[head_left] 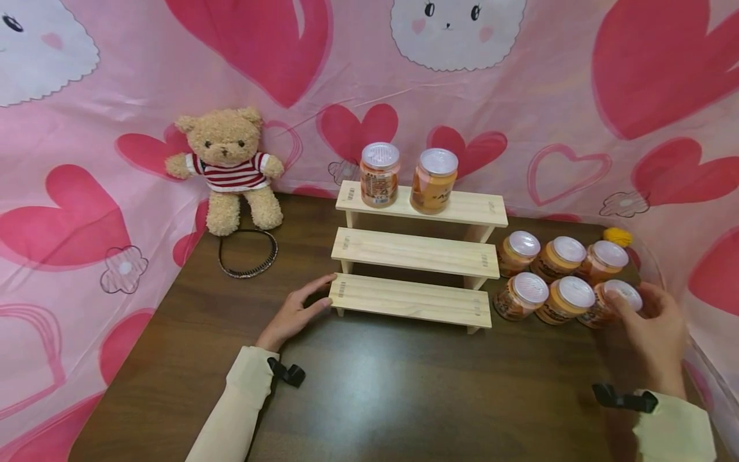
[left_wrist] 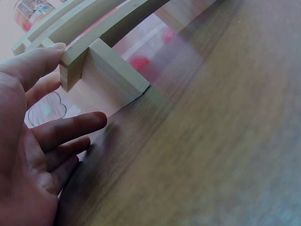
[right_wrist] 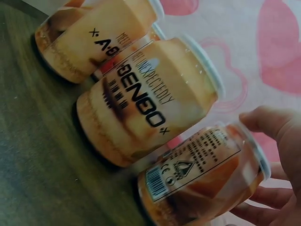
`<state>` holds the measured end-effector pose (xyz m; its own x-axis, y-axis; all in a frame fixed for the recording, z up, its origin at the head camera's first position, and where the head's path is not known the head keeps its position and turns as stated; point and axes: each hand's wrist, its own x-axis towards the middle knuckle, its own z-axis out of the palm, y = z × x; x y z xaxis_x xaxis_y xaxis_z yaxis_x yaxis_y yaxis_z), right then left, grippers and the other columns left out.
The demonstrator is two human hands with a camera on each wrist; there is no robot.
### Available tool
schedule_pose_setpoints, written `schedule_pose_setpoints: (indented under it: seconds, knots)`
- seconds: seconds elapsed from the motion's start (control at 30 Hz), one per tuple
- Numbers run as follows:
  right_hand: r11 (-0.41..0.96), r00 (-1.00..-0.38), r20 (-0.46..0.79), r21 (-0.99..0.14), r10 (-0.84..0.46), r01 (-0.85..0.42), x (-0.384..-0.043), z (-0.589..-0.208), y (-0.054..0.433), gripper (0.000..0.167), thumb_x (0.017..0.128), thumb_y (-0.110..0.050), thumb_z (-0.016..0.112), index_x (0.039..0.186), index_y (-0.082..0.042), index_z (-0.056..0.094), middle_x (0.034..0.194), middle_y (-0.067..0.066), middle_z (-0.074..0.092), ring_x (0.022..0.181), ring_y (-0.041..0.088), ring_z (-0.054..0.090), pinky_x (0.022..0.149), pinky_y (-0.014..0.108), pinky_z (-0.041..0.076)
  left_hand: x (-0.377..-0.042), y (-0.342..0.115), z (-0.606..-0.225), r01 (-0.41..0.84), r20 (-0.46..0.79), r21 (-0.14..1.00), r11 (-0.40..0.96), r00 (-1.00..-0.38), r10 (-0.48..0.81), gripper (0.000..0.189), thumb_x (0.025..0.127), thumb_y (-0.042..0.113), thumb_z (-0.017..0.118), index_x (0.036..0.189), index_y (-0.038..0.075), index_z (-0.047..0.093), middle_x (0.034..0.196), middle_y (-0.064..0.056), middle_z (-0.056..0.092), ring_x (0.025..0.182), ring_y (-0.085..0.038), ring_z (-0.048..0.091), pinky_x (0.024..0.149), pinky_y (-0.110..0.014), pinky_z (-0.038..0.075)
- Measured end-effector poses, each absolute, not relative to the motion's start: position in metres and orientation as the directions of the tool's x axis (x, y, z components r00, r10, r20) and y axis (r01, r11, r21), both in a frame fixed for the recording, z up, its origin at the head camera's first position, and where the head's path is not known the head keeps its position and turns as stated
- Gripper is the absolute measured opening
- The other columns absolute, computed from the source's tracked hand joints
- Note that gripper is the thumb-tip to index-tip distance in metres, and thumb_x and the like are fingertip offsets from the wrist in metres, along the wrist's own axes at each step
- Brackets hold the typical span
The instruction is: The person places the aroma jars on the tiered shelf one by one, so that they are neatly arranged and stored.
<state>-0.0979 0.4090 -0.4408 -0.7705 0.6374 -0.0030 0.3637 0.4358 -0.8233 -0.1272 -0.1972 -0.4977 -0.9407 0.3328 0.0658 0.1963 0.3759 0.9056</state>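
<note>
My right hand (head_left: pixel 658 327) grips the front-right jar (right_wrist: pixel 207 174), thumb at the rim of its pale lid and fingers round its far side. This clear jar has an orange printed label with a barcode. It leans in the right wrist view, as do the jars beside it. At the left end of the lowest step of a three-tier wooden stand (head_left: pixel 410 298), my left hand (head_left: pixel 294 314) touches the board's end with thumb and index finger. In the left wrist view, its other fingers (left_wrist: pixel 70 129) extend loosely below the board. Two similar jars (head_left: pixel 379 176) stand on the top step.
Several more lidded jars (head_left: pixel 562 298) stand in two rows right of the stand. Behind them lies a yellow fluffy ball (head_left: pixel 618 236). At the back left, a teddy bear (head_left: pixel 227 170) sits behind a dark headband (head_left: pixel 248 274). A pink heart-print cloth (head_left: pixel 277 141) hangs behind the brown table (head_left: pixel 369 391).
</note>
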Motion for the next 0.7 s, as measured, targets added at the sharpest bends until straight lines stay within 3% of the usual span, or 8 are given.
schedule_pose_setpoints:
  seconds: [0.13, 0.33, 0.57, 0.7]
  knots:
    - [0.411, -0.765, 0.024, -0.854, 0.644, 0.319, -0.097, -0.447, 0.407, 0.058, 0.088, -0.025, 0.076, 0.141, -0.013, 0.056, 0.090, -0.033, 0.049, 0.082, -0.013, 0.047, 0.074, 0.001, 0.035, -0.127, -0.197, -0.498, 0.201, 0.070, 0.904, 0.378, -0.940, 0.334, 0.049, 0.101, 0.025, 0.061, 0.149, 0.026, 0.049, 0.151, -0.008, 0.053, 0.140, -0.030, 0.048, 0.114, -0.059, 0.033]
    - [0.313, -0.751, 0.041, -0.923, 0.659, 0.224, -0.095, -0.455, 0.402, 0.046, 0.085, -0.010, 0.077, 0.126, -0.023, 0.063, 0.095, -0.028, 0.057, 0.088, -0.009, 0.053, 0.076, 0.001, 0.038, -0.127, -0.197, -0.499, 0.216, 0.083, 0.900, 0.379, -0.937, 0.339, 0.049, 0.101, 0.023, 0.060, 0.149, 0.024, 0.049, 0.151, -0.009, 0.053, 0.139, -0.031, 0.050, 0.112, -0.059, 0.035]
    - [0.340, -0.731, 0.115, -0.925, 0.673, 0.167, -0.095, -0.463, 0.398, 0.047, 0.082, -0.009, 0.080, 0.124, -0.023, 0.065, 0.094, -0.029, 0.058, 0.086, -0.009, 0.054, 0.076, 0.001, 0.039, -0.128, -0.197, -0.499, 0.205, 0.074, 0.902, 0.379, -0.940, 0.334, 0.049, 0.101, 0.024, 0.061, 0.149, 0.026, 0.050, 0.151, -0.008, 0.054, 0.139, -0.030, 0.050, 0.113, -0.059, 0.035]
    - [0.281, -0.719, 0.105, -0.951, 0.687, 0.129, -0.095, -0.466, 0.397, 0.045, 0.080, -0.004, 0.080, 0.120, -0.021, 0.067, 0.093, -0.026, 0.061, 0.084, -0.007, 0.056, 0.074, 0.002, 0.041, -0.128, -0.197, -0.500, 0.202, 0.070, 0.903, 0.380, -0.940, 0.334, 0.049, 0.101, 0.024, 0.061, 0.149, 0.026, 0.050, 0.151, -0.008, 0.053, 0.140, -0.031, 0.049, 0.113, -0.059, 0.034]
